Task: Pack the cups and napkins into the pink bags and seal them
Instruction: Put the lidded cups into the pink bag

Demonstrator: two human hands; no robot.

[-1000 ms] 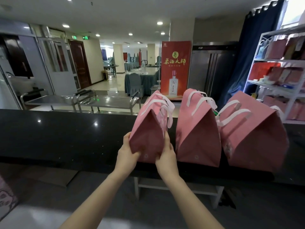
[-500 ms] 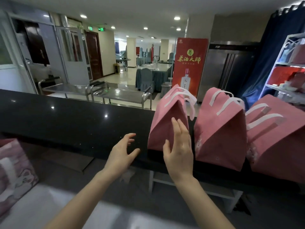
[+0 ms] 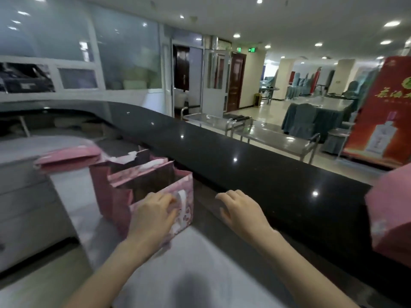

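Pink bags (image 3: 100, 187) are stood open on the pale worktop (image 3: 200, 258) below the near edge of the black counter (image 3: 266, 174), which is curved across the whole view. Beyond the counter's far side a red banner (image 3: 378, 112) and steel trolleys (image 3: 273, 135) are seen. On the counter top at far right a closed pink bag (image 3: 391, 221) is cut off by the frame edge. Left of the counter's near edge, flat pink bags (image 3: 66, 157) are stacked behind the open ones. Nearest open bag (image 3: 185, 184) is gripped at its front rim by the left hand (image 3: 153, 216), fingers curled over the rim beside the white handle (image 3: 182, 200). Right hand (image 3: 242, 213) is held just in front of the counter's near edge, fingers loosely bent, nothing held. Something white (image 3: 153, 163) is seen inside the rear open bag, too blurred to name.
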